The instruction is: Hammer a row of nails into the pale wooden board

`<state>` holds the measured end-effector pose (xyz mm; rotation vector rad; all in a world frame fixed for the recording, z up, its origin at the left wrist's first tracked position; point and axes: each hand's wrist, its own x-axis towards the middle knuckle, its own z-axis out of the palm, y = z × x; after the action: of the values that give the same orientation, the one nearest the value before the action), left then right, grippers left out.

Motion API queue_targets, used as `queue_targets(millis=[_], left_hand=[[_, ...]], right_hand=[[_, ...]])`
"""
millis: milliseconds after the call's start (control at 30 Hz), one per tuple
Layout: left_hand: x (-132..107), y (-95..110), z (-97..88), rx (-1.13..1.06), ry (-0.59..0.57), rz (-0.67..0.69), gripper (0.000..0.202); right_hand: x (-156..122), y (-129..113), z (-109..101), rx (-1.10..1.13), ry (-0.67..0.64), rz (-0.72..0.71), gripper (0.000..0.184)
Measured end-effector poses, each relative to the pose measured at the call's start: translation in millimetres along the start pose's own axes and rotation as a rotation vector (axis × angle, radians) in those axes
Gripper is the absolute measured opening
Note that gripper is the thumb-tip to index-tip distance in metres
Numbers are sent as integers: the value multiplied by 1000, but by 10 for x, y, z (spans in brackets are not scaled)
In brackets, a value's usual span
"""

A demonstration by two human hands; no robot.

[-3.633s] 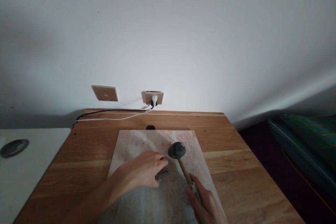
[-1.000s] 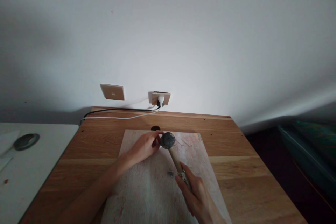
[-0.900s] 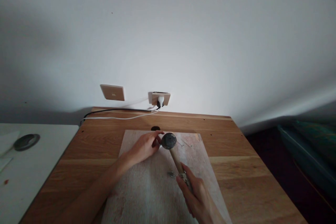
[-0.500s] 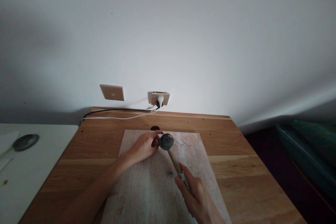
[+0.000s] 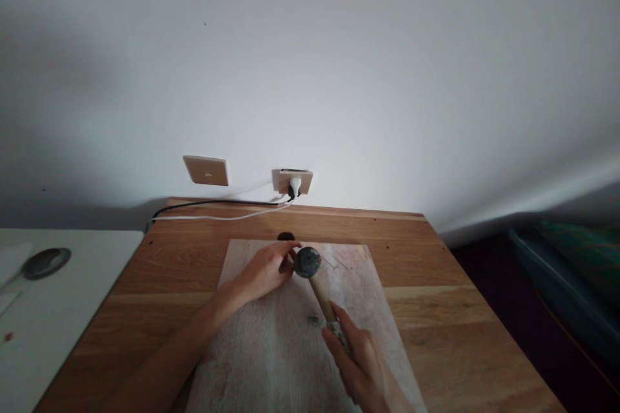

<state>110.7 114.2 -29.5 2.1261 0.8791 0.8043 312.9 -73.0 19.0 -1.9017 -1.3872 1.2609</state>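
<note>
Left of both hands, a dark disc (image 5: 46,263) lies on a white surface (image 5: 53,329). The left hand (image 5: 268,269) curls over a board (image 5: 271,361); whether it pinches anything is hidden. The head of a mallet (image 5: 307,262) is just beside its fingertips. Small metal pieces (image 5: 314,321) lie near the right hand (image 5: 358,352), which grips the mallet's handle. Beyond it are thin nails (image 5: 345,262).

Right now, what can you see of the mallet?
The mallet has a dark, rounded head, rubber by the look of it, scuffed with pale marks. Its light, wood-like handle turns blotchy lower down, where the right hand grips it. It slants up and leftward in view over the pale board, head beside the left hand; whether those touch is unclear.
</note>
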Motion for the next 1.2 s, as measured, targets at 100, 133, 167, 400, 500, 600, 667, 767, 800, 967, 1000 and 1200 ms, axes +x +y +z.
queue_targets(millis=[100, 133, 167, 400, 500, 600, 667, 767, 800, 967, 1000, 1200], left_hand=[[-1, -20, 8, -7, 12, 16, 57], [-2, -26, 10, -9, 9, 14, 56], [-3, -30, 12, -11, 4, 14, 56], [-5, -29, 14, -1, -32, -8, 56], [5, 25, -15, 10, -38, -18, 55], [8, 163, -77, 91, -50, -21, 46], [1, 302, -112, 163, -73, -12, 31], [-32, 528, -97, 229, -206, 79, 16], [-50, 596, -69, 245, -273, 131, 15], [-151, 792, 121, 392, -469, 308, 11], [-164, 806, 143, 418, -474, 308, 10], [-196, 837, 165, 393, -486, 262, 6]], right_hand=[[-14, 1, 1, -4, 13, -14, 87], [-18, 6, 4, -2, 24, -14, 87], [-22, 11, 8, -2, 34, -12, 87], [-19, 8, 32, 0, 76, 4, 86], [-55, 39, 17, -10, 112, -1, 85], [-160, 141, -43, -43, 200, 13, 86], [-250, 235, -102, -72, 277, 32, 87], [-353, 364, -179, -96, 273, 77, 95], [-372, 398, -196, -99, 242, 92, 99], [-388, 513, -219, -101, 239, 132, 104], [-383, 523, -218, -104, 259, 131, 104], [-371, 496, -210, -68, 233, 101, 97]])
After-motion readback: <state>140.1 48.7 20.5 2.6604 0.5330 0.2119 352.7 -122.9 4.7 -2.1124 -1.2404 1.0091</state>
